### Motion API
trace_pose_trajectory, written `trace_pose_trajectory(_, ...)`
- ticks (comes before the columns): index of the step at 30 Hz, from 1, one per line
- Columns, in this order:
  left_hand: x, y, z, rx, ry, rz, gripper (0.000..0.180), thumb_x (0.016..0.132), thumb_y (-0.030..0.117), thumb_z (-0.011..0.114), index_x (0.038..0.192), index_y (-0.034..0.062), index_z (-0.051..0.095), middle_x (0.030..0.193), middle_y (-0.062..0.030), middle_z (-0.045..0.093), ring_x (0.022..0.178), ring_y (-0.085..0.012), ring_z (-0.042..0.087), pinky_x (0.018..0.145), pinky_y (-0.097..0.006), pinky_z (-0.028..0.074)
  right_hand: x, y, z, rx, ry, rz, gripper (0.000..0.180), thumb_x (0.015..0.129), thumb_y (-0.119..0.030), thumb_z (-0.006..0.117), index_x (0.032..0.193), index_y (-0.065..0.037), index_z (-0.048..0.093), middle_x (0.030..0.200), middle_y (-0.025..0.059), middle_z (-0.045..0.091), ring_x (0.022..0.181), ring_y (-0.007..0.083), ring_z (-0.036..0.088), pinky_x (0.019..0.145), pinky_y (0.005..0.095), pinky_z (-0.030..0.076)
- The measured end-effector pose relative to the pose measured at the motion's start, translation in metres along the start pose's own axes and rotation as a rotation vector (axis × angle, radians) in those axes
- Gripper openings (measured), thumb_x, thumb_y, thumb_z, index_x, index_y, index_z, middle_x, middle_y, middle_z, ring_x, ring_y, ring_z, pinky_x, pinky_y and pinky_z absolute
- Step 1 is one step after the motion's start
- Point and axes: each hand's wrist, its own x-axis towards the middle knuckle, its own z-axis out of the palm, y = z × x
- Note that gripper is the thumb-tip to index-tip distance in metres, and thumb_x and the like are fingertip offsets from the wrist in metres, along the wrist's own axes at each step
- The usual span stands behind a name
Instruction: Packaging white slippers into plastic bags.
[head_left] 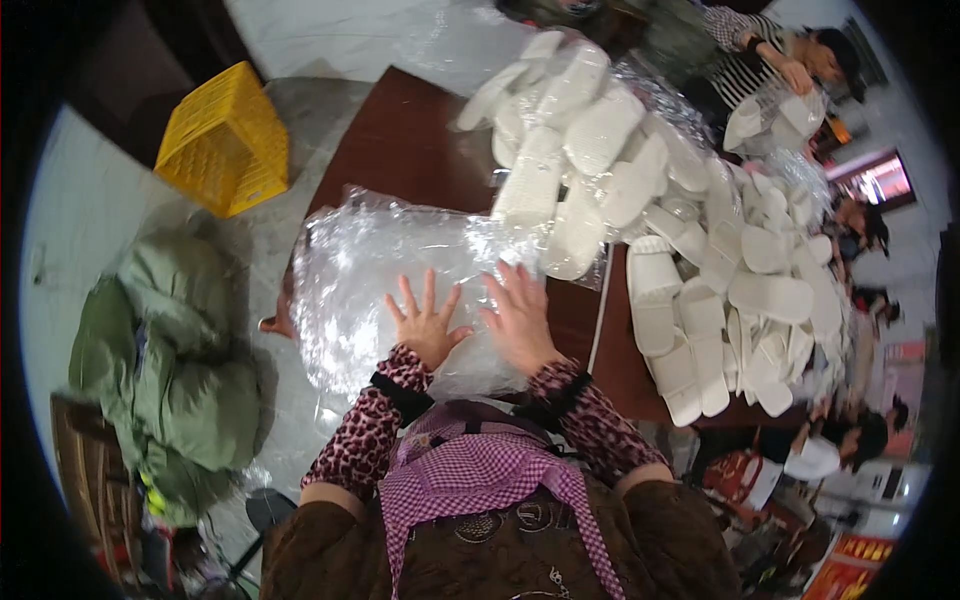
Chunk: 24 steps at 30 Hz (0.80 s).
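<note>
A stack of clear plastic bags (350, 260) lies flat on the dark red-brown table in front of me. My left hand (427, 325) rests on the bags, palm down, with its fingers spread. Beside it, my right hand (520, 315) also lies palm down on the plastic, fingers stretched out. Neither hand grips anything. Just beyond the right hand, white slippers (585, 140) in clear wrapping are piled. More white slippers (770, 296) are heaped on the table to the right, some of them loose.
Bare tabletop (400, 140) shows beyond the bags. A yellow plastic crate (225, 140) lies on the floor at the far left, with stuffed green sacks (190, 370) nearer. Across the slipper heap, a person in a striped top (755, 75) handles bagged slippers. Other people are farther right.
</note>
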Motion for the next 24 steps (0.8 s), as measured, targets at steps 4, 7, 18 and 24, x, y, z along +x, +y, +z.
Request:
trace_pose_trajectory(4, 0.001, -0.023, 0.015, 0.013, 0.027, -0.02, 0.073, 0.083, 0.062, 0.042, 0.143, 0.0253, 0.024, 0.151, -0.0142, 0.001, 0.135, -0.0474, 0.0, 0.1, -0.069, 0.001, 0.02, 0.023, 0.055, -0.138, -0.095, 0.114, 0.058, 0.089, -0.041, 0.048, 0.139, -0.018, 0.03, 0.147, 0.0146, 0.019, 0.136, 0.04, 0.013, 0.104, 0.0625, 0.014)
trace_pose_trajectory(7, 0.0, -0.05, 0.026, 0.073, -0.047, -0.192, 0.073, 0.085, 0.064, 0.035, 0.145, 0.0252, 0.018, 0.152, -0.012, -0.002, 0.135, -0.0461, -0.005, 0.101, -0.068, -0.002, 0.011, 0.04, 0.081, -0.092, -0.223, 0.135, 0.061, 0.089, -0.049, 0.042, 0.142, -0.022, 0.025, 0.15, 0.0135, 0.01, 0.138, 0.0384, 0.006, 0.103, 0.0666, 0.008)
trace_pose_trajectory(18, 0.002, -0.076, 0.045, 0.141, -0.208, -0.467, 0.069, 0.088, 0.061, 0.03, 0.145, 0.0259, 0.014, 0.152, -0.0046, -0.005, 0.135, -0.0455, -0.004, 0.102, -0.067, 0.001, 0.003, 0.058, 0.108, -0.059, -0.051, 0.041, 0.061, 0.087, -0.048, 0.046, 0.139, -0.02, 0.032, 0.148, 0.0136, 0.019, 0.136, 0.0389, 0.013, 0.099, 0.0694, 0.01)
trace_pose_trajectory(24, 0.008, -0.07, 0.041, 0.159, -0.223, -0.46, 0.068, 0.089, 0.06, 0.029, 0.146, 0.0257, 0.012, 0.152, -0.0051, -0.004, 0.136, -0.0447, -0.005, 0.103, -0.066, 0.001, 0.005, 0.081, 0.095, 0.159, -0.185, 0.027, 0.052, 0.086, -0.042, 0.051, 0.132, -0.02, 0.041, 0.144, 0.0129, 0.027, 0.135, 0.0334, 0.019, 0.103, 0.0626, 0.012)
